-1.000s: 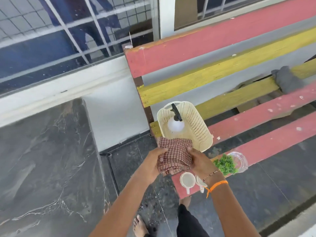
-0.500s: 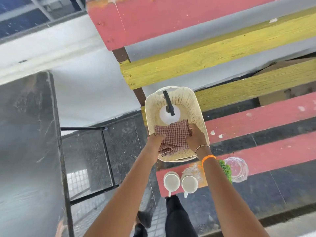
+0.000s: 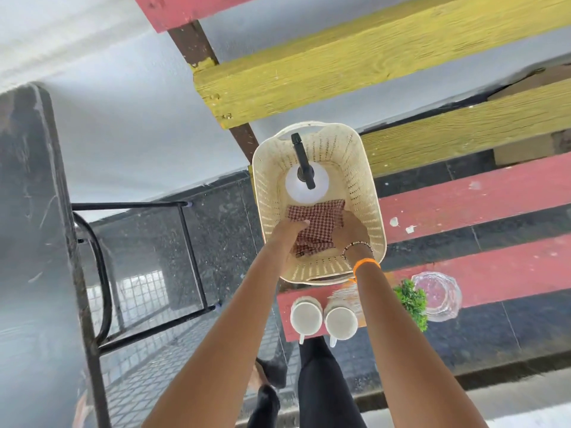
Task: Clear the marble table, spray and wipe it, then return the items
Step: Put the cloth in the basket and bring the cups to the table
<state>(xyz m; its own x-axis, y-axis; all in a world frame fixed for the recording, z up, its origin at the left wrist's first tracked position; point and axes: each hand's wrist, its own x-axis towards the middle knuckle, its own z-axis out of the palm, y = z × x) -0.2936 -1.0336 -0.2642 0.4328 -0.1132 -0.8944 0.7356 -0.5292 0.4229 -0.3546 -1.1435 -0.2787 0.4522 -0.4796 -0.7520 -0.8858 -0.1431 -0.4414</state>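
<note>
A cream plastic basket [image 3: 361,168] stands on the red and yellow bench [image 3: 463,199]. Inside it a white spray bottle [image 3: 296,186] with a black trigger head stands upright at the far end. A folded red checked cloth [image 3: 318,216] lies in the near half of the basket. My left hand [image 3: 287,233] and my right hand [image 3: 347,231] both reach into the basket and hold the cloth by its sides. The dark marble table [image 3: 27,242] runs along the left edge of the view.
Two white cups [image 3: 323,318] sit on the bench's front slat below the basket. A small green plant [image 3: 412,301] and a clear glass jar [image 3: 438,296] lie to their right. A black metal frame [image 3: 188,242] stands under the marble table. My legs show at the bottom.
Both hands have carried the checked cloth from above the bench edge down into the basket. The view has tilted downward and closer to the basket.
</note>
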